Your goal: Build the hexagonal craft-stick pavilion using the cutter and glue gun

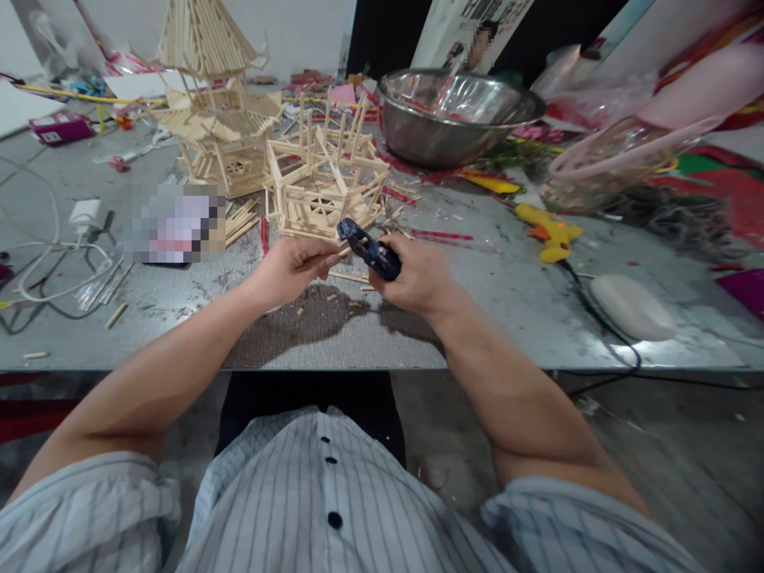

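Observation:
My left hand [297, 267] is closed in a pinch on a thin wooden stick [344, 252]. In my right hand [416, 274] is a dark blue cutting tool that looks like pliers or cutters [373, 251], its head at the stick's end. Whether its jaws are closed on the stick I cannot make out. Just beyond my hands stands an open wooden stick frame [325, 187] with upright posts. Behind it to the left is a wooden stick pagoda model [208, 103] with a pointed roof. Short cut bits [331, 298] of stick lie on the table below my hands.
A steel bowl [457, 119] stands at the back. To the right lie a yellow glue gun [549, 231] with a black cord and a whitish oval object [633, 306]. On the left are a phone [182, 227], a white charger [89, 219] with cables, and a purple box [61, 127].

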